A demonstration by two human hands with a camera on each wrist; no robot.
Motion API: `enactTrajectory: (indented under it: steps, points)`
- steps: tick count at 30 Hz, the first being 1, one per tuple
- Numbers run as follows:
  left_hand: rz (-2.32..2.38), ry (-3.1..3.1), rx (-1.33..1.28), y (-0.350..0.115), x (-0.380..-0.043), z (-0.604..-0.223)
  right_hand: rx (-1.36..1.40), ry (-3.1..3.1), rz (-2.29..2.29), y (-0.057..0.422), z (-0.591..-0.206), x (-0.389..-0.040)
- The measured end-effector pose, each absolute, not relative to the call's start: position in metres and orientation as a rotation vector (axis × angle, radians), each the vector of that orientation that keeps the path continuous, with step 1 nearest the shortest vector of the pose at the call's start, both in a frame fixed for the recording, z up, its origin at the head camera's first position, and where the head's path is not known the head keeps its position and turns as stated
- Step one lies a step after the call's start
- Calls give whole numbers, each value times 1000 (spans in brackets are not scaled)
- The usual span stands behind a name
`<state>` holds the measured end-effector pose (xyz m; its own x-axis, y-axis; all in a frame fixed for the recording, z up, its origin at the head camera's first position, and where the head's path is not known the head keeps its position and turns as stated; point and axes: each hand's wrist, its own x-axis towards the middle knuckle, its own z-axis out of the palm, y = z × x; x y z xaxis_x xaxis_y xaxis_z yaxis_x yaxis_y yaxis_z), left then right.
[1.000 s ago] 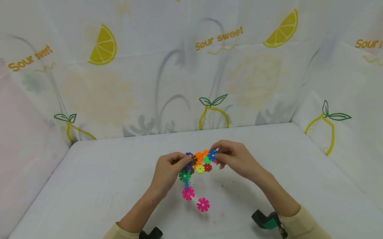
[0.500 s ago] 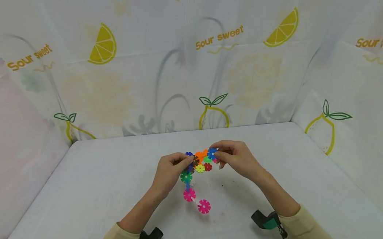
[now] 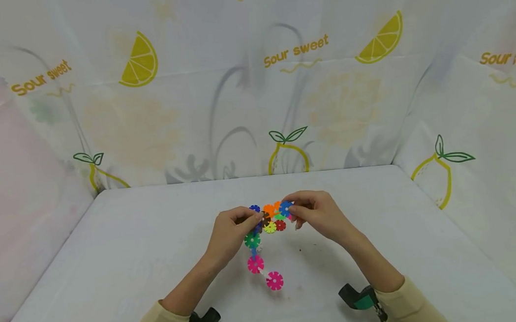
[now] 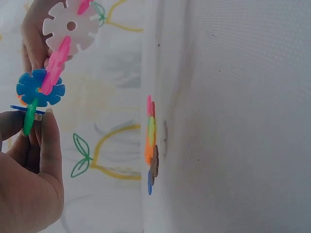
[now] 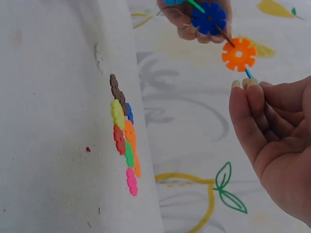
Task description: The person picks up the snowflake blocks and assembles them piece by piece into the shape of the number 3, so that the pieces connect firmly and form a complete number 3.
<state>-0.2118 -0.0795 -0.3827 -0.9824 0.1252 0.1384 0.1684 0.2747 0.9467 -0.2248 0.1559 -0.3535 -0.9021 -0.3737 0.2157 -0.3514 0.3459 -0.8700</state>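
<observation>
Both hands hold up a chain of notched plastic discs above the table. My left hand [image 3: 231, 234] pinches its middle between thumb and fingers, around a brown disc [image 3: 265, 218] and a dark blue disc [image 5: 209, 18]. My right hand [image 3: 321, 215] pinches a blue disc [image 3: 286, 209], seen edge-on in the right wrist view, slotted to an orange disc [image 5: 238, 54]. From the left hand hang a green disc [image 3: 252, 240], a blue disc [image 4: 41, 88], a pink disc [image 3: 255, 264], a white disc [image 4: 71, 26] and an end pink disc [image 3: 274, 280]. Fingers hide some joints.
Loose discs lie on the white table [image 3: 136, 267] behind the chain, among them a yellow disc [image 5: 117, 114], a red disc [image 5: 119, 140], a green disc [image 5: 129, 154] and a pink disc [image 5: 131, 182]. A white cloth wall [image 3: 201, 110] with lemon prints stands behind.
My left hand has shifted slightly right, bringing the brown disc nearer the right hand. The chain's hanging end has dropped a little toward me. The right hand has barely moved.
</observation>
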Motion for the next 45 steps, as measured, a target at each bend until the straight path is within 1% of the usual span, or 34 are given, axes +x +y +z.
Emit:
enactTrajectory:
  steps: [12, 29, 41, 45]
  points:
    - [-1834, -2479, -294, -79, -212, -383, -720, 2489, -1686, 158, -357, -229]
    - [-1754, -2488, -313, -78, -211, -384, -697, 2482, -1713, 154, -360, -229]
    - [-1687, -2479, -321, -75, -209, -383, -739, 2552, -1726, 148, -364, -225]
    - [-1709, -2464, -313, -73, -208, -384, -709, 2561, -1746, 146, -365, -224]
